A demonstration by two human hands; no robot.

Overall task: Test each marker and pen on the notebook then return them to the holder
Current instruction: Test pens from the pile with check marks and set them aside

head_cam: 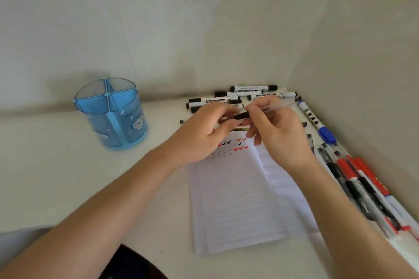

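My right hand [275, 130] holds a clear pen [275, 107] by its barrel, above the top of the open lined notebook [238, 197]. My left hand [205, 130] pinches the pen's black cap [242, 116] at its left end; whether the cap is on or off I cannot tell. The page bears rows of red, black and blue tick marks [235, 145]. The blue round holder [111, 112], split into compartments, stands at the left with nothing showing inside. Several black-capped markers [254, 88] lie beyond my hands.
A blue marker [316, 122] and a row of red and black pens and markers [360, 186] lie along the right wall. Walls close the desk at the back and right. The desk's front edge shows at lower left.
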